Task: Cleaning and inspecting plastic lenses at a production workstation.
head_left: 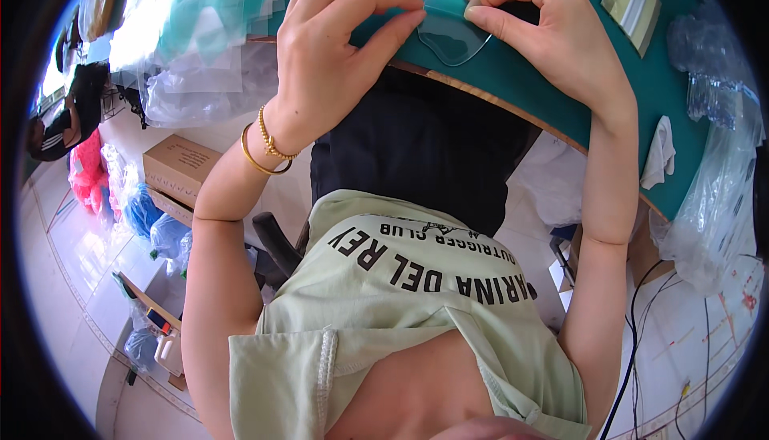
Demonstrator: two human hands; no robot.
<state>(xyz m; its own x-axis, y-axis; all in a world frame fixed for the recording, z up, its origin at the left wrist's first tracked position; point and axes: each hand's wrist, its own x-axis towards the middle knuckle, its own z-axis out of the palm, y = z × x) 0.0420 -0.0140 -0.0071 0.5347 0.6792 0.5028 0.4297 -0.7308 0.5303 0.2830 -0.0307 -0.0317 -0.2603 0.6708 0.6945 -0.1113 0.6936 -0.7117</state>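
Note:
A clear, thin lens-shaped piece of plastic hangs between my two hands, just over the near edge of the green tabletop. Its outline is rounded, with a curved lower rim. My left hand pinches its upper left corner between thumb and forefinger. On the other side, my right hand grips the upper right edge with thumb and fingers, which cover that part of it. Both wrists are raised, and gold bracelets circle the left one.
Clear plastic bags and sheets are heaped at the left of the green table. A flat pale packet and a white cloth lie at the right, beside more clear plastic. Cardboard boxes stand on the floor; cables run at lower right.

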